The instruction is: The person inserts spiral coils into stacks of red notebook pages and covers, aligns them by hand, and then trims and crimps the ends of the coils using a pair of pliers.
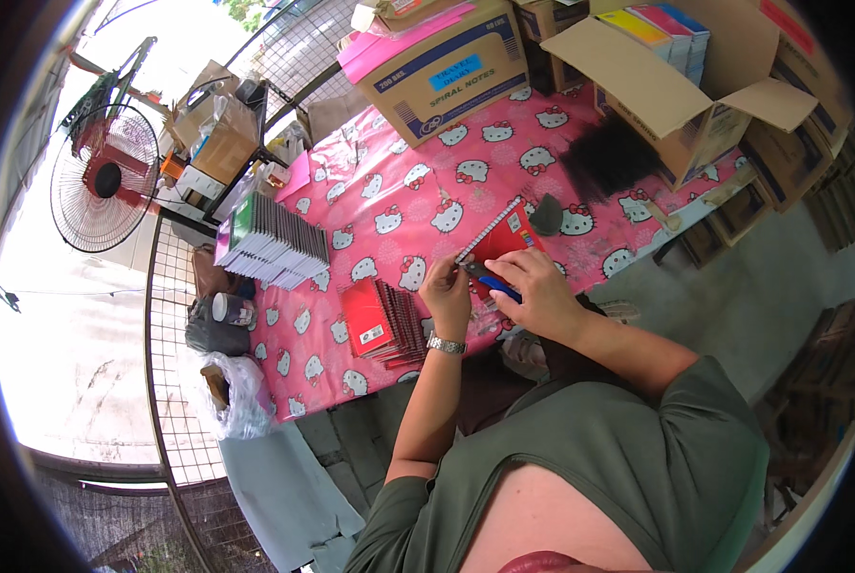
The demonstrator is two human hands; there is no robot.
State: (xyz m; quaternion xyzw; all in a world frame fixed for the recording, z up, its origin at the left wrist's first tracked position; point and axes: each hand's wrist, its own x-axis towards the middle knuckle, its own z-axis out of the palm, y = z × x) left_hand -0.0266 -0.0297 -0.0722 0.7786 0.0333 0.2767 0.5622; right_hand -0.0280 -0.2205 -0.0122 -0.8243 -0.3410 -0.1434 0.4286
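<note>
My left hand (pixel 444 292), a silver watch on its wrist, presses on the near edge of a red spiral notebook (pixel 500 239) lying on the pink patterned tablecloth (pixel 399 205). My right hand (pixel 534 289) is closed on a blue-handled tool (pixel 492 283) whose tip meets the notebook's wire spine. A stack of red spiral notebooks (pixel 382 323) lies just left of my left hand. Further left, a fanned pile of notebooks (pixel 273 244) rests near the table's corner.
Cardboard boxes (pixel 442 67) and an open box with coloured pads (pixel 681 72) stand at the far side. A black fuzzy bundle (pixel 607 158) lies beside them. A standing fan (pixel 103 177) is at the left, behind wire mesh (pixel 174 382). A plastic bag (pixel 236 392) hangs there.
</note>
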